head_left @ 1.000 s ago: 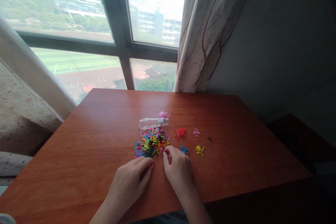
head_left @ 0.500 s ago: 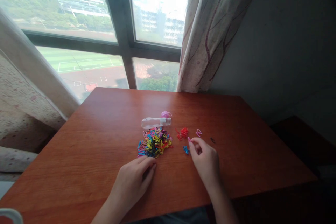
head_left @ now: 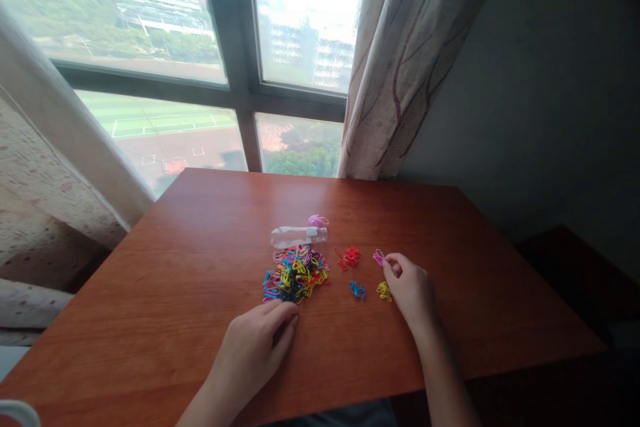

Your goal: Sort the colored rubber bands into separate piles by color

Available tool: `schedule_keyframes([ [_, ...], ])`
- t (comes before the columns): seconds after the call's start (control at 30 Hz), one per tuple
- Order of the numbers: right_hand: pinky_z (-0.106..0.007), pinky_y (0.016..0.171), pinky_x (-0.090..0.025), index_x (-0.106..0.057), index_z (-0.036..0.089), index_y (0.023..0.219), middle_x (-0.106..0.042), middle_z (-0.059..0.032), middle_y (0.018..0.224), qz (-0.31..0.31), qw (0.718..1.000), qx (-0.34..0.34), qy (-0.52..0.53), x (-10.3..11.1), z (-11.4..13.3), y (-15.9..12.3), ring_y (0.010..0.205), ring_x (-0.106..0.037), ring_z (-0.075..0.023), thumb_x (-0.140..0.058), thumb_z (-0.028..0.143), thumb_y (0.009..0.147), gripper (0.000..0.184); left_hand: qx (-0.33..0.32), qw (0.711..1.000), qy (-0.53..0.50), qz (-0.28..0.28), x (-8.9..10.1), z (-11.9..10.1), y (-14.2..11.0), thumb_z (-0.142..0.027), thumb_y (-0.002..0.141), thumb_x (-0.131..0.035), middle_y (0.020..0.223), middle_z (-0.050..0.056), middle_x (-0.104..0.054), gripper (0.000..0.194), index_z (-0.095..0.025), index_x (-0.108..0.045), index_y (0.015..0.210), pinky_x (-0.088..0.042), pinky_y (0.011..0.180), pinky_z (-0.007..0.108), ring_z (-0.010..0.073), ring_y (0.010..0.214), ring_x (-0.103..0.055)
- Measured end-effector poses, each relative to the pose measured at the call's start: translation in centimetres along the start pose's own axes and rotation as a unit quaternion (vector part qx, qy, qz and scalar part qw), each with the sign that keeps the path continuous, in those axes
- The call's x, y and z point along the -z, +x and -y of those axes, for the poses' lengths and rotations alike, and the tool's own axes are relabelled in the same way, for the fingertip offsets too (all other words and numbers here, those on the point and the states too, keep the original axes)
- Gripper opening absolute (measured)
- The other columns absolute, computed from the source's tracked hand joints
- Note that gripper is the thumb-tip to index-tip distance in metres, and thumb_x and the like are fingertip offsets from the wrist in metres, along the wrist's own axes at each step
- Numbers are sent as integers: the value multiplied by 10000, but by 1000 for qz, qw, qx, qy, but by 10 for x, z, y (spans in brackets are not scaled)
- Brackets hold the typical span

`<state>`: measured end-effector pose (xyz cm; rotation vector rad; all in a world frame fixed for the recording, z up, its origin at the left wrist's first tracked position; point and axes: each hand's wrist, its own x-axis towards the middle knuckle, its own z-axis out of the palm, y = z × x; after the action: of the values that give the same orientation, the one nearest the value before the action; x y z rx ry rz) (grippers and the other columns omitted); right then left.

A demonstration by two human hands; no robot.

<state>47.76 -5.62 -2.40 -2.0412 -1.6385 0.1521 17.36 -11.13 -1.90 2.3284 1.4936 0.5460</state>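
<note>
So, on the surface [head_left: 175, 280], your left hand [head_left: 257, 340] curls loosely, no hold visible, before the mixed pile [head_left: 295, 273]; right of that pile, your right hand [head_left: 413, 287] nearly closes at pink loops [head_left: 379, 256], grip unclear, likely spaced to keep colours separate

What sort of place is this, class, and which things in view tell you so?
Probably a room in a home or dormitory, several floors up: a wooden table stands by a large window that looks down on a sports field, and a patterned curtain hangs beside it.
</note>
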Motion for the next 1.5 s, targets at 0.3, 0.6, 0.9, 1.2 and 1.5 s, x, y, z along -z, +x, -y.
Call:
schedule_keyframes([
  [0.3,-261,581,-356,-698,214,851,-666,-25,648,-7,998,33,51,1,29,-25,588,-601,-174,-497,362,911,257,2,1000,3,4,-2,0,-2,-244,958,-440,892,13,-725,211,-257,-650,943,-500,675,263,185,794,-701],
  [0.6,-232,641,-376,-663,214,851,-693,-8,749,75,981,129,121,-25,87,-78,670,-643,-150,-495,166,905,183,11,999,9,-43,-1,-1,-1,-248,945,-454,897,10,-748,209,-253,-663,939,-521,652,247,176,767,-720],
  [0.9,-227,648,-366,-649,216,828,-680,8,737,80,979,144,117,-29,90,-84,678,-638,-144,-514,126,883,171,22,991,25,-127,-7,1,3,-265,921,-472,957,27,-777,216,-233,-662,1018,-567,671,252,185,791,-750],
  [1.2,-247,644,-333,-627,216,834,-663,8,739,94,978,148,116,-28,90,-85,683,-612,-152,-502,125,887,164,27,989,78,-120,-5,-6,15,-283,931,-477,934,16,-778,214,-233,-670,1009,-548,625,287,211,777,-749],
  [1.5,-234,644,-349,-633,218,828,-661,11,728,84,977,152,121,-29,90,-84,680,-616,-144,-506,111,873,171,25,989,106,-101,-3,-6,18,-284,929,-480,925,4,-778,202,-251,-672,983,-524,627,265,197,773,-739],
])
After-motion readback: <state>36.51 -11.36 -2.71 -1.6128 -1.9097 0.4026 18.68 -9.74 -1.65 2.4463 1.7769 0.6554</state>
